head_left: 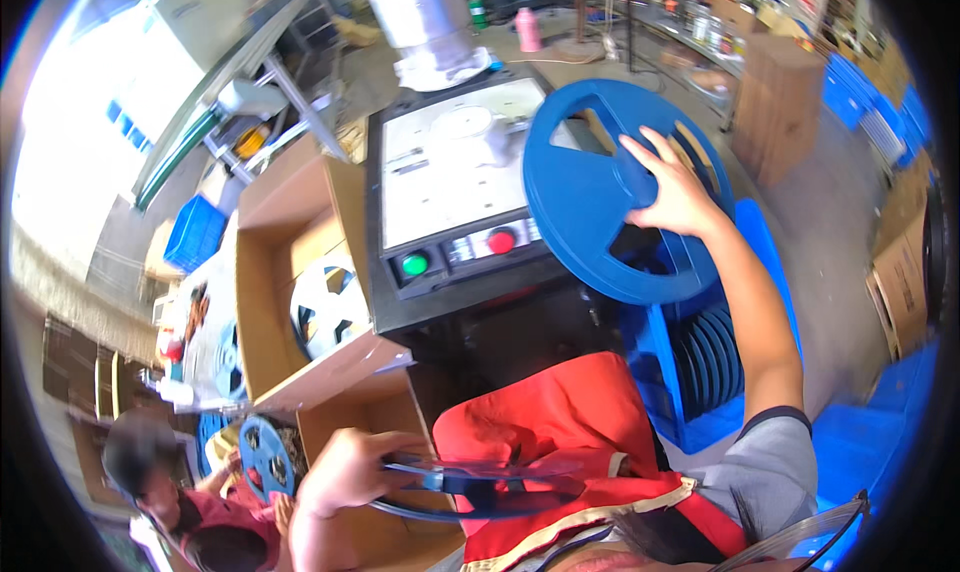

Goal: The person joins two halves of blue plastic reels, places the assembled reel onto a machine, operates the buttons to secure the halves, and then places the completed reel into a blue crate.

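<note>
My right hand [680, 190] is raised at the right with its fingers around the hub area of a large blue reel [568, 187]. That reel is tilted, its broad spoked side facing me, between a machine and a blue crate. Low in front of my red apron, my left hand [348, 470] grips a dark reel [470, 484] by one side. The dark reel shows nearly edge-on and is blurred. Right behind the blue reel lies the machine's white top plate [410, 207], which carries a round white block [468, 137].
The machine has a green button [415, 264] and a red button [501, 240]. Left of it, a cardboard box [262, 302] holds white reels [312, 297]. Several dark reels [708, 357] stand in a blue crate [660, 382]. At lower left another person [230, 517] handles a blue reel [262, 452].
</note>
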`<state>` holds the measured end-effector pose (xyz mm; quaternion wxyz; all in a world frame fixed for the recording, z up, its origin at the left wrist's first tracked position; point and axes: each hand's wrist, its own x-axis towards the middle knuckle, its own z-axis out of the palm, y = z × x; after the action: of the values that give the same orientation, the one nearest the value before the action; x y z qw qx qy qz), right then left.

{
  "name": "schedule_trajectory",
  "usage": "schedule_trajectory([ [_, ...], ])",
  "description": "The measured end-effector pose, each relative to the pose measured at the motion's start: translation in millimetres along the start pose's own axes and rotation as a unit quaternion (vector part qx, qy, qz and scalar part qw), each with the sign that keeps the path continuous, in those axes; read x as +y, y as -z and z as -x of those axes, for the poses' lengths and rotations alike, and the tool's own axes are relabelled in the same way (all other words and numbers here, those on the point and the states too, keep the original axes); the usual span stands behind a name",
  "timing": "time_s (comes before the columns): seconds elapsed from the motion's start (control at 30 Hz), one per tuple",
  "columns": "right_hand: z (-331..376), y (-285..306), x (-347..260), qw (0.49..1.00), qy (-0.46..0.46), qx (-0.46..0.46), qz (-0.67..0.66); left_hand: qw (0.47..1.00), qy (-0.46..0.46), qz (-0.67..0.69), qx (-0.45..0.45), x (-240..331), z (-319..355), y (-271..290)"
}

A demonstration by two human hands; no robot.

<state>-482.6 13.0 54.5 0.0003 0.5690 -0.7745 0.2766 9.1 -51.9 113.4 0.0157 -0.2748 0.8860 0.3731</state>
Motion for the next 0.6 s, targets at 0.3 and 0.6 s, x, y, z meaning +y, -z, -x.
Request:
schedule_trajectory([
  [0.3, -241.0, -119.3, -118.9, 0.978, 0.111, -0.137, 0.107, 0.998, 0.05, 0.044, 0.021, -62.5, -19.8, -30.5],
  [0.6, -281.0, -120.6, -141.5, 0.94, 0.134, -0.288, 0.127, 0.963, 0.027, -0.263, 0.042, -101.7, -102.0, -7.6],
])
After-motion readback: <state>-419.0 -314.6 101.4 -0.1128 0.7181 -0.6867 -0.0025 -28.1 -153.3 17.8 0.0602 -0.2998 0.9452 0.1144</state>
